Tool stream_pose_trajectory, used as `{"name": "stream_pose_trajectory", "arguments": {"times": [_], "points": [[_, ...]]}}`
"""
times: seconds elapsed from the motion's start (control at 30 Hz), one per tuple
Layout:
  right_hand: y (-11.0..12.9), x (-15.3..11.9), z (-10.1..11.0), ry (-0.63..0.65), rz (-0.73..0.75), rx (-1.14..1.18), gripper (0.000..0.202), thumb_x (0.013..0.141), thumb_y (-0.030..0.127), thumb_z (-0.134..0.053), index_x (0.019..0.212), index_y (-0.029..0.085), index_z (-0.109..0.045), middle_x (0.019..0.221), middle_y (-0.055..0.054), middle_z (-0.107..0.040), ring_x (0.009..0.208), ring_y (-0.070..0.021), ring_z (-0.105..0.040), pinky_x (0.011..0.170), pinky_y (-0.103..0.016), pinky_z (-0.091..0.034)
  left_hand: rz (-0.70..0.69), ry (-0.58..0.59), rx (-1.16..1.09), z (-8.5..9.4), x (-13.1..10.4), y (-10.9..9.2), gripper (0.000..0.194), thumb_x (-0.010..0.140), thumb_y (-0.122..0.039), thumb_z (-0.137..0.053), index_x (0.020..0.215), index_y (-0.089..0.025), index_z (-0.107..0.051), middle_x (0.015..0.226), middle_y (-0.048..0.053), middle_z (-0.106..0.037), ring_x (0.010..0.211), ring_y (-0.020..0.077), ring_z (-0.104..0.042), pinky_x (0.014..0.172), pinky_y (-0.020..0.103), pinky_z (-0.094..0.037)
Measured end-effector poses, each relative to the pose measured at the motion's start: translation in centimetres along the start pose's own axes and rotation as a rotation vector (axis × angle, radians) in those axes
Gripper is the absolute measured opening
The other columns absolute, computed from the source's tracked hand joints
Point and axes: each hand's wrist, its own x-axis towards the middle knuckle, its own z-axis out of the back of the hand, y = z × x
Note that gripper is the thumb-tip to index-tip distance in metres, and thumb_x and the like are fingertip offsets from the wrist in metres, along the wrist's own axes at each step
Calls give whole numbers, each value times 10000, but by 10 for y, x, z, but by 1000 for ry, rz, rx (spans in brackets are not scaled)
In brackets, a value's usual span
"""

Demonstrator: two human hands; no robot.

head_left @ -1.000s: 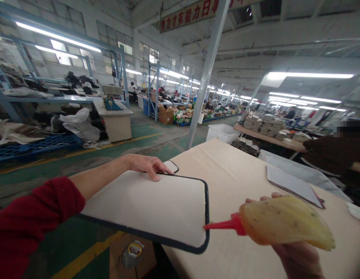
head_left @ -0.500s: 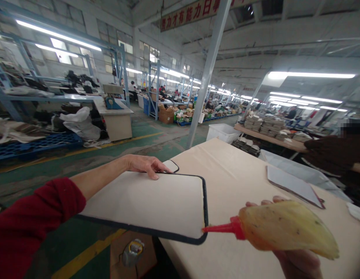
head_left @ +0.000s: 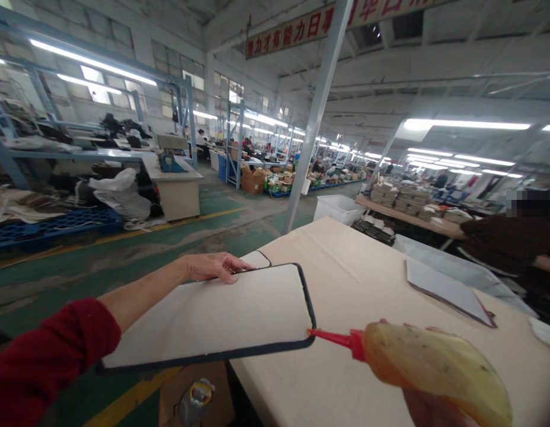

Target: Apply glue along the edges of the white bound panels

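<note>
A pale panel with rounded corners and a dark edge strip [head_left: 230, 314] lies partly on the table and juts past its left edge. My left hand [head_left: 215, 267] grips its far edge, thumb on top, other fingers partly hidden. My right hand [head_left: 428, 406] is wrapped round a soft yellowish glue bottle [head_left: 430, 365], mostly hidden behind it. The bottle's red nozzle [head_left: 332, 338] points left, its tip at the panel's near right corner. Behind my left hand, part of another dark-edged pale piece [head_left: 258, 258] shows.
The beige table [head_left: 346, 284] carries a flat grey-white board [head_left: 448, 293] at right. A metal post [head_left: 317, 118] rises behind it. Below the left edge is a cardboard box [head_left: 224, 391] with a metal can [head_left: 197, 402]. A person in dark clothes [head_left: 510, 237] is at far right.
The panel has turned, its near right corner moving up and away. The nozzle tip has shifted up with that corner. My left hand has moved slightly left and down in view, still gripping the panel.
</note>
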Motion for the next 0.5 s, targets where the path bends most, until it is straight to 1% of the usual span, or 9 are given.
{"name": "stream_pose_trajectory", "arguments": {"times": [0.1, 0.13, 0.2, 0.27, 0.33, 0.4, 0.5], "points": [[2, -7, -14, -61, 27, 33, 426, 723, 387, -916, 1098, 385, -713, 1092, 93, -769, 1016, -237, -742, 895, -331, -635, -6, 2, -51, -1, 3, 8, 648, 641, -371, -891, 1259, -255, -735, 1201, 30, -755, 1046, 227, -686, 884, 261, -514], [2, -8, -16, -69, 40, 36, 412, 732, 389, -913, 1092, 376, -713, 1094, 101, -767, 1012, -218, -742, 904, -310, -627, -12, -1, -67, -1, 5, 12, 652, 642, -379, -893, 1261, -251, -733, 1214, 34, -750, 1053, 230, -685, 885, 264, -515], [-1, -10, -17, -82, 67, 44, 418, 743, 341, -911, 1107, 358, -707, 1120, 106, -760, 1026, -189, -734, 945, -291, -607, -28, -6, -97, -3, 8, 19, 656, 642, -396, -897, 1259, -243, -732, 1217, 40, -745, 1049, 229, -686, 884, 265, -515], [-8, -11, -14, -107, 84, 60, 425, 758, 290, -892, 1133, 328, -695, 1145, 102, -754, 1053, -180, -723, 985, -291, -588, -47, -12, -125, -5, 12, 27, 668, 636, -406, -906, 1258, -239, -732, 1196, 40, -750, 1031, 219, -688, 886, 260, -512], [-16, -14, -9, -131, 91, 62, 426, 778, 249, -848, 1165, 311, -682, 1175, 91, -745, 1092, -200, -710, 1001, -325, -588, -67, -18, -162, -9, 15, 34, 690, 628, -409, -912, 1269, -235, -724, 1176, 43, -754, 1031, 216, -687, 895, 262, -509], [-24, -15, -3, -151, 95, 51, 431, 793, 248, -814, 1195, 316, -673, 1226, 86, -727, 1147, -211, -686, 1008, -339, -586, -87, -30, -201, -13, 16, 40, 696, 638, -414, -907, 1280, -226, -715, 1174, 54, -752, 1045, 222, -684, 900, 269, -509], [-32, -17, 3, -169, 114, 32, 456, 782, 271, -811, 1213, 327, -673, 1273, 79, -704, 1205, -211, -653, 1045, -347, -560, -108, -47, -247, -21, 18, 45, 682, 648, -422, -904, 1267, -204, -717, 1182, 73, -746, 1052, 227, -683, 894, 272, -514]]}}
